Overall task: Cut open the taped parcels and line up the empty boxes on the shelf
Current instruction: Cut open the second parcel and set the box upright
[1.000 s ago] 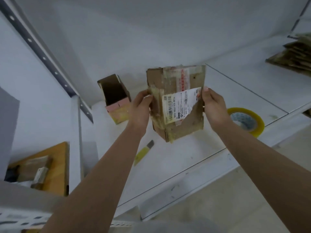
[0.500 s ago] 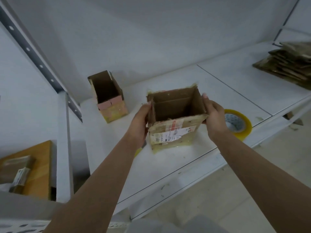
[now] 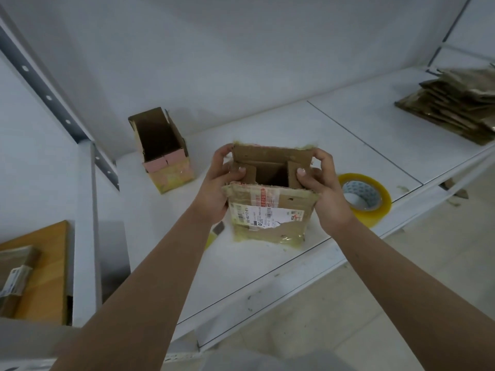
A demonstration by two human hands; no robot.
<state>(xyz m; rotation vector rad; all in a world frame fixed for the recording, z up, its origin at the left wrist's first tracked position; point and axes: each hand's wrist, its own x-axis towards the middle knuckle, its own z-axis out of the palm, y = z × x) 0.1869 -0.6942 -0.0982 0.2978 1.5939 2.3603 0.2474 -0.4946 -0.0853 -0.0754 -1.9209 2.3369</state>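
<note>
We held the opened cardboard box (image 3: 270,210) upright on the white shelf (image 3: 356,135), our left hand (image 3: 217,188) and right hand (image 3: 325,191) each gripping a side, thumbs pressing the short flaps inward. To do this well, we judged, we should tuck all flaps evenly, then slide it level beside the empty box (image 3: 163,151) standing further left.

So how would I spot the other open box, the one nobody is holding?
Look along the white shelf to its back left corner. There an open cardboard box stands alone, left of the box in the hands. Only it has pink flaps.
</note>
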